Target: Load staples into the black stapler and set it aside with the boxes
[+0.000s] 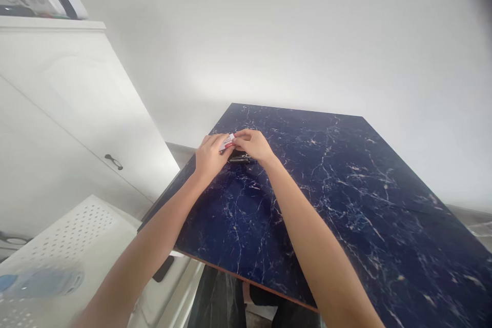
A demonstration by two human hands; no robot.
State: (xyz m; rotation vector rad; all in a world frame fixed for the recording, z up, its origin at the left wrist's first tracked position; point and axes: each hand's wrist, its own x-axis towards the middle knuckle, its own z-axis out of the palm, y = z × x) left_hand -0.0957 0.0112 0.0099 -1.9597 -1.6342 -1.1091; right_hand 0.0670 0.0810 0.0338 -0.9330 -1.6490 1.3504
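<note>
Both my hands meet over the far left part of the dark blue marbled table (326, 205). A small white and red box (227, 142) is between them. My left hand (210, 152) is closed round the box's left end. At its right end, the fingers of my right hand (254, 144) pinch the edge. Just below the hands, a dark, shiny metallic object (240, 157), possibly a stapler, lies on the table, partly covered by my fingers. The print on the box is too small to read.
A white cabinet (77, 92) with a dark handle stands to the left. Lower left, a clear plastic bottle (54, 279) lies on a white perforated surface (82, 225). A dark phone-like object (163, 269) is near the table's front left. Behind the table rises a white wall (292, 36).
</note>
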